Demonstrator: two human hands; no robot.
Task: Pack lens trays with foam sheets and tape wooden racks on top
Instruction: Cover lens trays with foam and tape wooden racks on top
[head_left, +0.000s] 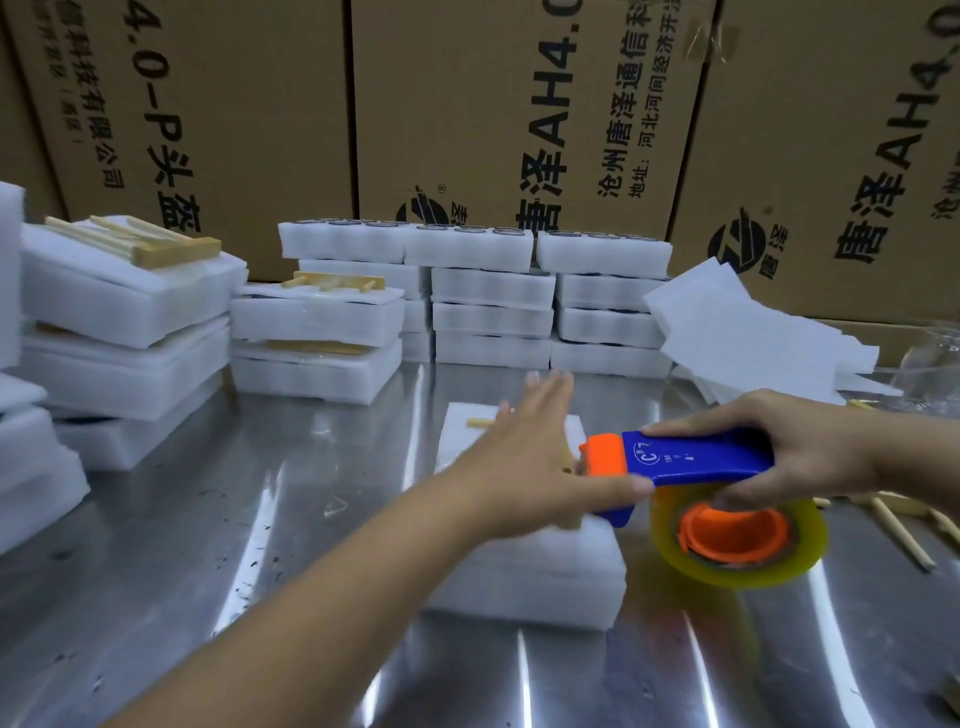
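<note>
A white foam-wrapped lens tray (545, 566) lies on the steel table in the middle. A wooden rack (480, 423) lies on top of it, mostly hidden under my left hand (524, 457). That hand lies flat with straight fingers over the rack, its thumb stretched toward the dispenser. My right hand (789, 452) grips a blue and orange tape dispenser (696, 460) carrying a yellowish tape roll (737, 535). The dispenser's orange head sits at the tray's right side, next to my left thumb.
Stacks of foam trays (493, 296) stand at the back, taped packs with racks (317, 322) at the left. Loose foam sheets (753, 338) pile at the right, with wooden sticks (904, 540) nearby. Cardboard boxes (519, 114) wall off the rear. The steel table (260, 545) shows bare metal in front.
</note>
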